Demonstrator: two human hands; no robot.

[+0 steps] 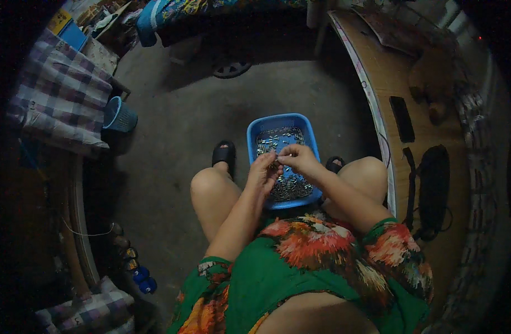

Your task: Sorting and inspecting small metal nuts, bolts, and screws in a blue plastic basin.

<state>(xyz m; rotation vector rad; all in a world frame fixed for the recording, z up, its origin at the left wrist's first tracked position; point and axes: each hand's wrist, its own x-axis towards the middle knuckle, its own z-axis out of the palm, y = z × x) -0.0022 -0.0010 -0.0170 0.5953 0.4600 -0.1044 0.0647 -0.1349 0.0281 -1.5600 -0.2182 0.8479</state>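
Observation:
A blue plastic basket stands between my knees, with many small shiny metal cylinders inside it. They lie heaped at its near end and more scattered at its far end. Over the middle of the basket my left hand is closed, its fingers curled and its thumb pointing away from me. My right hand meets it from the right, thumb and forefinger pinched together at the left hand's fingertips. Whatever lies between the fingers is too small and dark to make out.
At my right runs a long wooden bench or table with a dark phone-like slab and a black bag on it. A blue bin stands at the left beside a checked cloth. Further off, a round dark base rests on the concrete floor.

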